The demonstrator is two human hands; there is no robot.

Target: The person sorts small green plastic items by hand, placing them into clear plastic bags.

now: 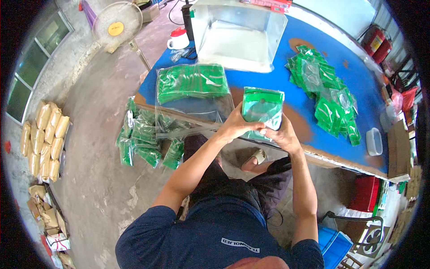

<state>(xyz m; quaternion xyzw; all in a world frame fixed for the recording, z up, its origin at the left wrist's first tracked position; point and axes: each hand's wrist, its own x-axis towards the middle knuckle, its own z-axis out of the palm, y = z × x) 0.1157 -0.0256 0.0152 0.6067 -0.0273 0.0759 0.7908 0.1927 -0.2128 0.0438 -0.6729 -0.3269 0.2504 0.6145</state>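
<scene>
Floor stacks: at far left I see tan paper-wrapped bundles (45,139) piled by the wall, with a white fan (117,24) standing beyond them.
Hanging packets: green packets (145,139) in clear film spill over the table's near-left edge.
Big bag: a large clear bag of green strips (192,83) lies flat on the blue table (277,78), just left of my hands.
Left hand: my left hand (235,125) has its fingers curled shut on the lower left edge of the green pouch (263,109).
Pouch look: it is a small clear plastic packet with green printing and a pale curved mark, glossy, held upright above the table's near edge, between both hands.
Right hand: my right hand (280,134) pinches the pouch's lower right corner, fingers closed on it.
Clear box: a transparent open box (237,33) sits farther back, a white mug with red lid (178,39) to its left.
Loose pile: more green pouches (327,96) are heaped on the right of the table.
Small tub: a clear tub (374,141) sits near the right edge.
</scene>
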